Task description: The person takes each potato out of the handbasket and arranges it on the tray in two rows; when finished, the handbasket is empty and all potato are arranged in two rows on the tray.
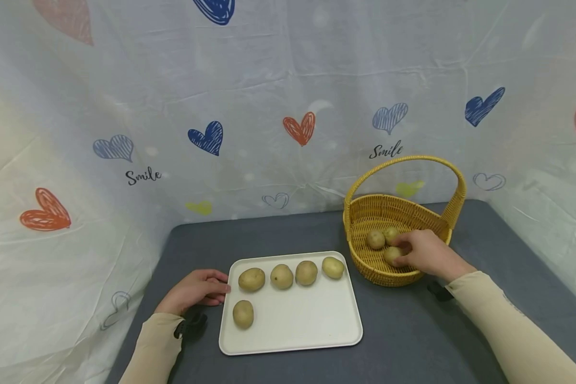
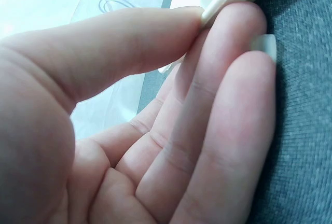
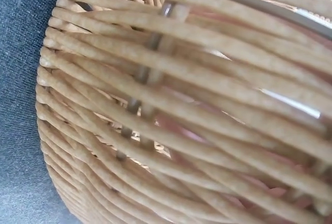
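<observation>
My left hand (image 1: 199,290) pinches the left rim of a white rectangular tray (image 1: 307,325). In the left wrist view the thumb (image 2: 171,29) lies on the rim, with the fingers under it. Several potatoes lie on the tray: a row along the far side, such as the potato (image 1: 252,279) at its left end, and one potato (image 1: 242,314) nearer. My right hand (image 1: 427,253) reaches into a yellow woven basket (image 1: 376,210), thumb and fingers around a potato (image 1: 391,255). Two more potatoes (image 1: 375,239) lie beside it. Basket weave mostly hides this hand in the right wrist view.
The basket's tall arched handle (image 1: 408,159) rises above the right forearm. A dark grey cloth (image 1: 278,234) covers the table. Behind and at the sides hangs a white curtain (image 1: 249,149) printed with hearts.
</observation>
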A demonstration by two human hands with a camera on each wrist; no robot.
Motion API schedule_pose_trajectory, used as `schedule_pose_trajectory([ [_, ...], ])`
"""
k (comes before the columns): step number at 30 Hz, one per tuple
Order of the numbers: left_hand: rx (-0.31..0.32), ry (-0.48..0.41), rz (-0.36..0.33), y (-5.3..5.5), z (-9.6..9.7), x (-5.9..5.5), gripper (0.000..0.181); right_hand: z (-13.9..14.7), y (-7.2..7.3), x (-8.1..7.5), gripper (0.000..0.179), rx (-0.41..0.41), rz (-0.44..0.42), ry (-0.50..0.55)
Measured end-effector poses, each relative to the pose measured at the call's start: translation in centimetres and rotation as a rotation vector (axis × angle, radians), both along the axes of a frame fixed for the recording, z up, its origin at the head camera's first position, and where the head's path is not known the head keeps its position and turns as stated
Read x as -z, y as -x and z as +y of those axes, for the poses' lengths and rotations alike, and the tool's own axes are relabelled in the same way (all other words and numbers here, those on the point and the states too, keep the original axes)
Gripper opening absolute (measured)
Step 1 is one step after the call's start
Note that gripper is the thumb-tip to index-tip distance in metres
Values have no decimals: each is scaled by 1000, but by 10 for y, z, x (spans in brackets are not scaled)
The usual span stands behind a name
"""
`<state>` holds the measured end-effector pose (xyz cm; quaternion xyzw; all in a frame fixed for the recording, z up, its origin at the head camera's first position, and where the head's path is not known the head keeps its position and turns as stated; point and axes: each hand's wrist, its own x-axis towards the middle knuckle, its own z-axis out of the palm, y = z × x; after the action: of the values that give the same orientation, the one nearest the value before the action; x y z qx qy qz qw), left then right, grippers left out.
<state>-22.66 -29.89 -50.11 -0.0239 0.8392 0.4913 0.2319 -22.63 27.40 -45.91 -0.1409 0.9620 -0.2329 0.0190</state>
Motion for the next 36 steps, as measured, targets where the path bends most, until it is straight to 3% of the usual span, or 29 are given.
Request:
schedule_pose_trajectory([
  [6, -10, -1, 0, -1, -4, 1, 50, -4, 0, -4, 44, 1, 12, 9],
  [10, -15, 0, 5, -2, -4, 0, 51, -9, -4, -16, 43, 27, 2, 37],
  [16, -25, 6, 9, -2, -2, -2, 46, -23, -15, -39, 45, 41, 23, 79],
  [22, -24, 9, 13, -1, -1, -4, 43, -53, -31, -50, 44, 18, 23, 146],
  [29, -5, -10, 27, -2, -1, -3, 46, -98, -36, -49, 39, -92, 18, 226],
  [36, -7, -13, 14, -1, 0, -4, 45, -147, -35, -32, 41, -149, -51, 293],
])
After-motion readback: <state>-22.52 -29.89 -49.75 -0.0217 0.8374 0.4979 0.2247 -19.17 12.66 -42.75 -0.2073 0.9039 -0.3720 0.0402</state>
